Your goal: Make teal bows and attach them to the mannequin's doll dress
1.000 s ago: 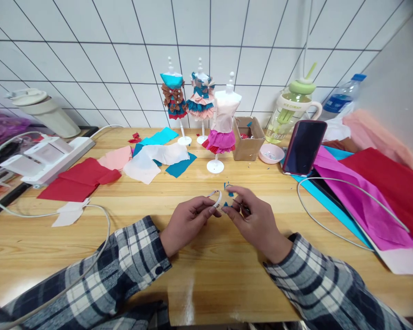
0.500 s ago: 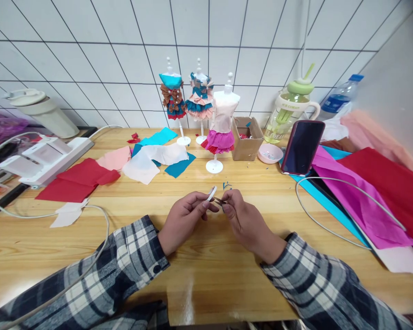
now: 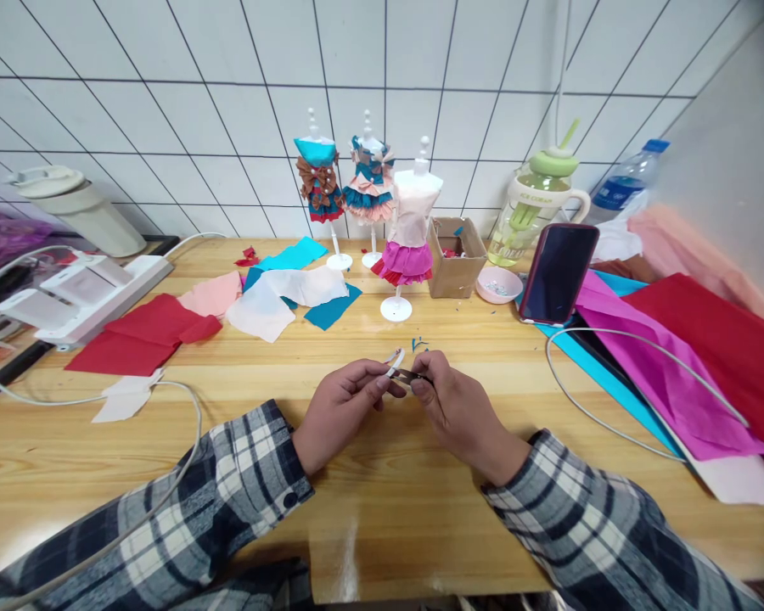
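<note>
My left hand (image 3: pixel 347 407) pinches a narrow white band (image 3: pixel 395 365), curved like a thin roll of tape, between thumb and fingers. In my right hand (image 3: pixel 462 412) is a small dark pair of scissors (image 3: pixel 412 376). The blades point left and meet the white band close to my left fingertips; whether they cut into it I cannot tell. Just beyond both hands, small blue scraps (image 3: pixel 420 344) lie on the wooden table. A dress form (image 3: pixel 404 229) in a pale pink top and magenta skirt stands behind them.
Two more dressed forms (image 3: pixel 318 187) stand by the tiled wall. Fabric pieces (image 3: pixel 146 335) lie left; a fabric stack (image 3: pixel 668 365) and upright phone (image 3: pixel 558 273) are right. A cardboard box (image 3: pixel 455 271) and pink bowl (image 3: pixel 499 286) sit behind. A white cable (image 3: pixel 197 424) crosses my left forearm.
More of the scissors' dark blades shows between my hands, and they reach the white band. The band has turned slightly, showing more of its inner side. Both arms stay almost where they were.
</note>
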`<state>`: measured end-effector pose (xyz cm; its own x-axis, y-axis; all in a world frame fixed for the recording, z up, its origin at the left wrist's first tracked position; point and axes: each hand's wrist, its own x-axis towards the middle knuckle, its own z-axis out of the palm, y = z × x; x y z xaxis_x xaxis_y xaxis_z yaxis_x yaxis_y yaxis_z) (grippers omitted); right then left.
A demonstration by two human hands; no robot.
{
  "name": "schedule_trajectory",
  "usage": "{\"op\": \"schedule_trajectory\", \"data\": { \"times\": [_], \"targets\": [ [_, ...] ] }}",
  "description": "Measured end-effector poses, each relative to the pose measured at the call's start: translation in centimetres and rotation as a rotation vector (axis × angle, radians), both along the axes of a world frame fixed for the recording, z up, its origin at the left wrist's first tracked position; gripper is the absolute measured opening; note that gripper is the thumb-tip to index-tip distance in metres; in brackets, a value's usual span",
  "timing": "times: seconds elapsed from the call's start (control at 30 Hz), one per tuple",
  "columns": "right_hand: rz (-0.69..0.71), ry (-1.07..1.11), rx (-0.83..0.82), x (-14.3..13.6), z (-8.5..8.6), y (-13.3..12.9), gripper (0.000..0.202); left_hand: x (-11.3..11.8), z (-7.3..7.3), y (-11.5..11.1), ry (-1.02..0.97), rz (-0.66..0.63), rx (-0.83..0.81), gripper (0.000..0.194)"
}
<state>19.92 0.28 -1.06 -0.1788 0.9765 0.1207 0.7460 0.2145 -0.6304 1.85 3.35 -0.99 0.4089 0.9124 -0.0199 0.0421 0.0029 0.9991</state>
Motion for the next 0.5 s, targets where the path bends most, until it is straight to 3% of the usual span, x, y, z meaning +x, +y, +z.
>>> {"op": "schedule_trajectory", "data": {
  "times": [0.5],
  "targets": [
    [0.06, 0.043, -0.054, 0.01, 0.03, 0.04, 0.027, -0.15, -0.54, 0.17, 0.065, -0.028, 0.034, 0.019]
  ]
}}
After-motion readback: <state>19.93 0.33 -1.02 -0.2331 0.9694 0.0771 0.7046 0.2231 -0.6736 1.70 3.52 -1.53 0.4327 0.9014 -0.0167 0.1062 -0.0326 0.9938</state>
